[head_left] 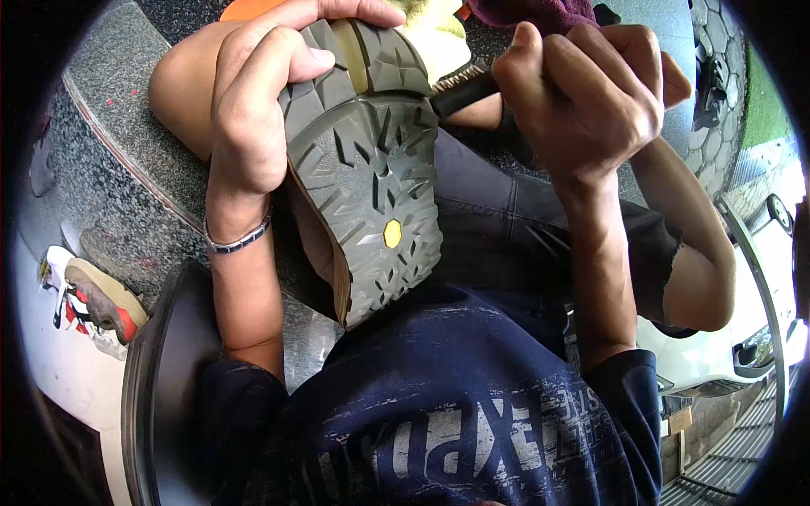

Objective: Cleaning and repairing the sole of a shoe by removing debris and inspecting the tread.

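Observation:
My left hand (pixel 261 93) is closed around the heel end of a shoe (pixel 371 185), fingers over its upper edge and thumb on the sole. The shoe is tilted with its dark grey lugged sole turned up, a yellow patch in its middle. A strip of its brown upper shows on the left side. In a fist, my right hand (pixel 582 97) holds a brush (pixel 464 94) with a black body and pale bristles. The brush end lies right by the sole's right edge; whether the bristles touch it I cannot tell.
Beyond the shoe lie a yellow cloth (pixel 434 38) and a purple cloth (pixel 531 12) on a dark speckled surface (pixel 126 177). Another shoe (pixel 105 299), brownish with a red part, is at the far left. My legs are beneath the work. A white car (pixel 709 358) is at the right.

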`<state>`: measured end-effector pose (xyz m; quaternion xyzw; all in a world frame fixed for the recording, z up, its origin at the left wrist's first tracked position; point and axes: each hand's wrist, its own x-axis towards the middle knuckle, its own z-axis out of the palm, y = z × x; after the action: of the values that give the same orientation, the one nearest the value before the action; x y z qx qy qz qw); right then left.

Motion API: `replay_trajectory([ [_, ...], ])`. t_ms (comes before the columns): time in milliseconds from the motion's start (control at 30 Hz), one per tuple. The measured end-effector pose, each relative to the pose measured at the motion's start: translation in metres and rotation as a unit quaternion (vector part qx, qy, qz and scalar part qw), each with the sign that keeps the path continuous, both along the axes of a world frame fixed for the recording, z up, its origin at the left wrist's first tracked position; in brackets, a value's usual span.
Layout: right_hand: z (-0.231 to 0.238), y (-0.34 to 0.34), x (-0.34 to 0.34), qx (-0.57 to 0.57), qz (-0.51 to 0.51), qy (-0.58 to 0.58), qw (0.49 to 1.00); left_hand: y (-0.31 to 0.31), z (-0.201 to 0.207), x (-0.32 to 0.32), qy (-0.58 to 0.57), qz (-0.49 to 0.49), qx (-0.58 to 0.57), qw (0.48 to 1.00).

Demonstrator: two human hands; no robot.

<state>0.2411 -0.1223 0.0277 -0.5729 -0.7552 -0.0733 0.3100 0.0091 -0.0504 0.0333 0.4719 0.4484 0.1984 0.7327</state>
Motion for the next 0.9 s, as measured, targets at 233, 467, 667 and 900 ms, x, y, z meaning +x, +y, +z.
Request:
replay_trajectory([
  [233,-0.013,0.018,-0.005,0.060,0.105,0.029,0.992,0.004,-0.001,0.003,0.038,-0.106,0.071,0.991],
  [467,0.017,0.008,-0.016,-0.022,0.119,0.083,0.989,0.005,-0.004,-0.002,-0.026,-0.024,-0.055,0.998],
  [667,0.004,0.024,-0.014,-0.062,0.140,0.065,0.986,0.005,-0.006,0.004,0.012,-0.071,0.021,0.997],
  [900,0.030,0.014,-0.022,-0.135,0.067,0.183,0.971,0.006,-0.009,-0.004,-0.082,-0.028,-0.103,0.991],
])
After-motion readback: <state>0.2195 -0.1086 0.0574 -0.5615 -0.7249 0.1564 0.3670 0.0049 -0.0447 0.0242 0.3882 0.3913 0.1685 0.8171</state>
